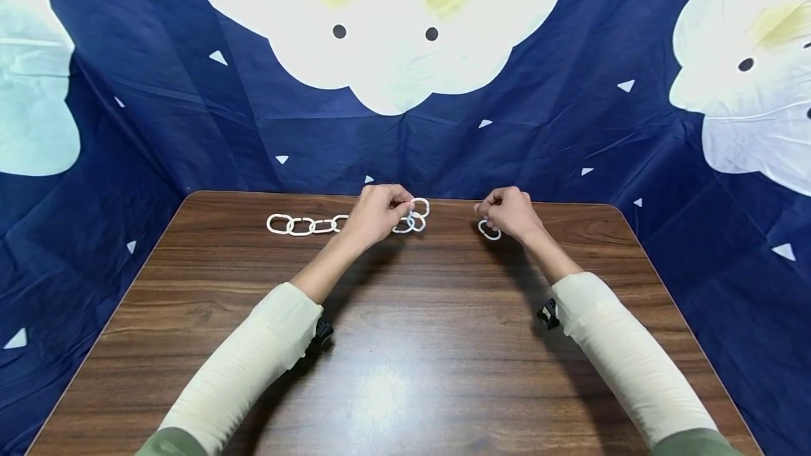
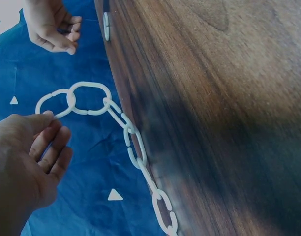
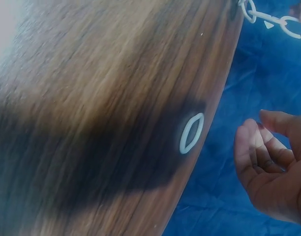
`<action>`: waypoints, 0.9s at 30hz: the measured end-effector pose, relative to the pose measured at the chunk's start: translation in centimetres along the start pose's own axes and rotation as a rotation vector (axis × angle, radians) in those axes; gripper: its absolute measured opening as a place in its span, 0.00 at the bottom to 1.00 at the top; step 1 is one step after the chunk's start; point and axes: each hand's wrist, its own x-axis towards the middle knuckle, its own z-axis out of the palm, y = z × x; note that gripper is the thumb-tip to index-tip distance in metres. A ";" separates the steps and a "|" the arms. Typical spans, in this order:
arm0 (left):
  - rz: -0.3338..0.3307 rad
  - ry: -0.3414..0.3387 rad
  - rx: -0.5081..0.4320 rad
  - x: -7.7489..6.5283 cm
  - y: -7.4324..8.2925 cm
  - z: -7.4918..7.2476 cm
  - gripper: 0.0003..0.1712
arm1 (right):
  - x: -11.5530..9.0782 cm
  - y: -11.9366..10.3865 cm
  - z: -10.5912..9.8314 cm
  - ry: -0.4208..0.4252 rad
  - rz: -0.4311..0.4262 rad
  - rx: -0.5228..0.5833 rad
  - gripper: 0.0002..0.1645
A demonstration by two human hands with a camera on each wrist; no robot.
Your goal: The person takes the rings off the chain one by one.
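A chain of white plastic links point(image 1: 290, 224) lies along the far part of the table, partly hidden behind my left hand point(image 1: 375, 215). Thumb and forefinger of that hand pinch the link at the chain's right end, and in the left wrist view this raised end link point(image 2: 41, 102) hangs joined to the others. One loose white link point(image 3: 184, 132) lies flat on the wood near the far edge. Over it, my right hand point(image 1: 512, 215) hovers with loosely curled fingers; the right wrist view shows nothing between thumb and fingertips.
The brown wooden table point(image 1: 405, 301) ends at a far edge close behind both hands. Dark blue cloth point(image 1: 209, 132) printed with white clouds and triangles hangs behind it and at both sides.
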 end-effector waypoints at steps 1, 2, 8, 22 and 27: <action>-0.001 -0.001 -0.001 0.0 0.0 0.0 0.06 | 0.0 -0.2 0.1 0.000 -0.005 0.000 0.14; -0.003 -0.003 -0.001 0.0 0.0 0.0 0.06 | 0.0 -0.3 0.1 -0.001 -0.008 0.004 0.14; -0.014 -0.013 0.003 0.1 0.1 -0.1 0.06 | -0.1 -1.5 0.5 -0.006 -0.026 0.015 0.13; -0.007 -0.011 0.012 0.1 0.2 0.0 0.06 | 0.1 -3.5 1.3 -0.016 -0.121 -0.061 0.10; -0.003 -0.011 0.015 0.2 0.2 0.0 0.06 | 0.2 -4.1 1.3 -0.032 -0.138 -0.051 0.10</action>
